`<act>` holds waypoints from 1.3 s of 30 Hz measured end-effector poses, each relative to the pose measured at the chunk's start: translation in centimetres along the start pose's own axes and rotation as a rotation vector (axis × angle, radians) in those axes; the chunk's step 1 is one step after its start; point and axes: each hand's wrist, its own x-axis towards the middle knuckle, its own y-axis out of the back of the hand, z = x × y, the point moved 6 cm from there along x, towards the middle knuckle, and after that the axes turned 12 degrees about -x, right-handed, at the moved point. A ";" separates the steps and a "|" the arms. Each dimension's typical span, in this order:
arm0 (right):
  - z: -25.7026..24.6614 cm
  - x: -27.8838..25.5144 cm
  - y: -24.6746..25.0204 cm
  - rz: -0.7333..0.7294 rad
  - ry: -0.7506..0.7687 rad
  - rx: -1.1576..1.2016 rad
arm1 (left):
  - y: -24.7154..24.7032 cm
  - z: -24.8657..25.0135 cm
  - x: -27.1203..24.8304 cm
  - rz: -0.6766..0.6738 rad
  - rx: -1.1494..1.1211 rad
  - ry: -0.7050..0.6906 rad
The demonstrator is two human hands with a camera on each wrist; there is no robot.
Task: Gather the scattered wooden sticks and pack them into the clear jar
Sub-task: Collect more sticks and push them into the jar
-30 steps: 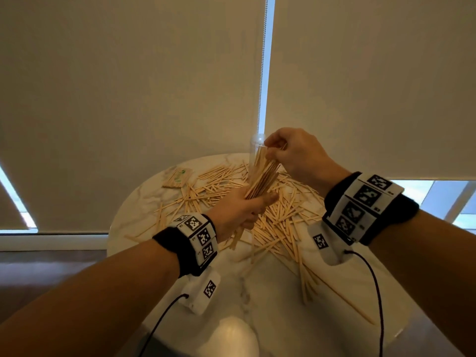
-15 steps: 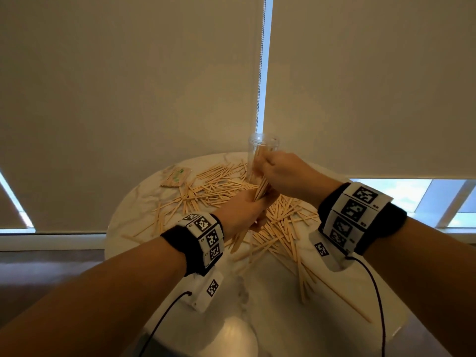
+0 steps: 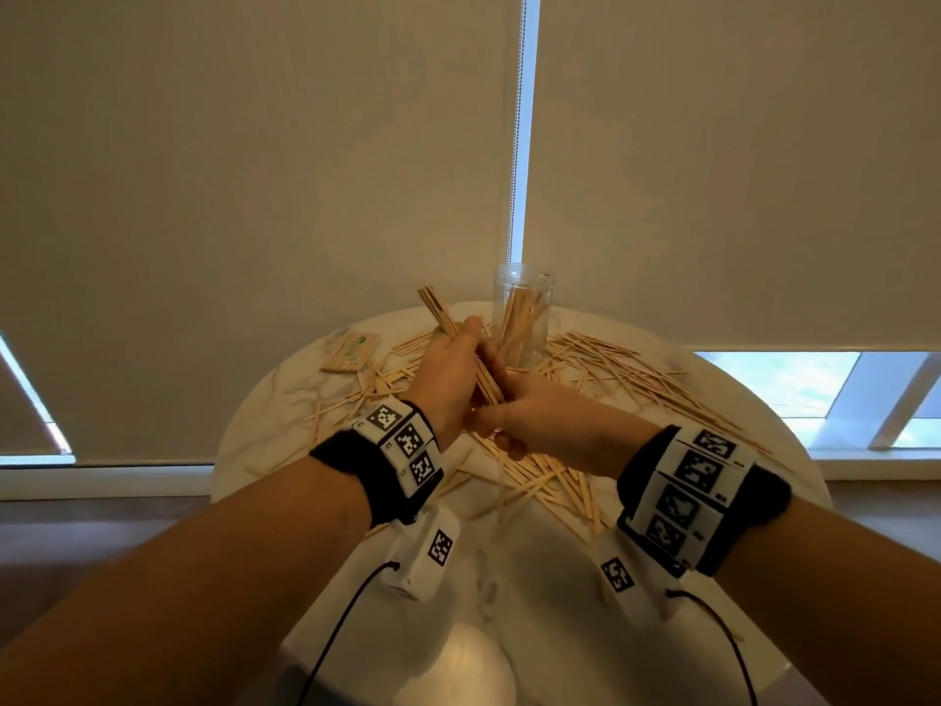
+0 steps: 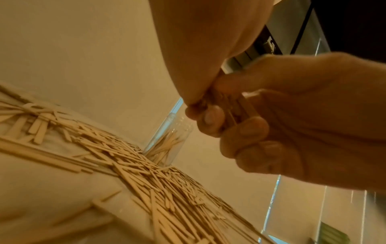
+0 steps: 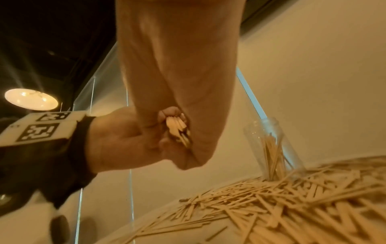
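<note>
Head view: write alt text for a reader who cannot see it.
The left hand grips a bundle of wooden sticks, the right hand meeting it, above a stick-strewn round table; a clear jar behind holds some sticks.

Change: your right hand (image 3: 550,425) has left the jar (image 3: 522,308); both hands now grip the stick bundle (image 3: 458,343), newly tilted leftward.
</note>
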 end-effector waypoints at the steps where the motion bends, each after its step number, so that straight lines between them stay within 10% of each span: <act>1: -0.2 0.1 0.1 0.066 0.002 0.005 | 0.0 -0.3 -0.3 -0.002 0.030 0.018; 9: -1.5 0.3 1.4 0.260 0.210 -0.447 | -1.7 -0.2 -1.6 -0.277 0.080 0.180; 16: -0.3 -0.6 1.8 0.214 0.212 -0.795 | 1.9 4.3 1.2 0.033 0.004 0.079; 27: -0.2 0.0 2.5 0.335 0.115 -0.948 | 1.4 2.7 0.9 0.019 0.565 -0.124; 35: 0.9 0.5 3.4 0.333 -0.053 -1.053 | -1.5 1.7 -1.3 -0.249 1.148 -0.213; 39: 0.6 -0.5 4.3 0.438 -0.003 -0.966 | -0.4 1.9 -0.3 -0.157 1.090 -0.213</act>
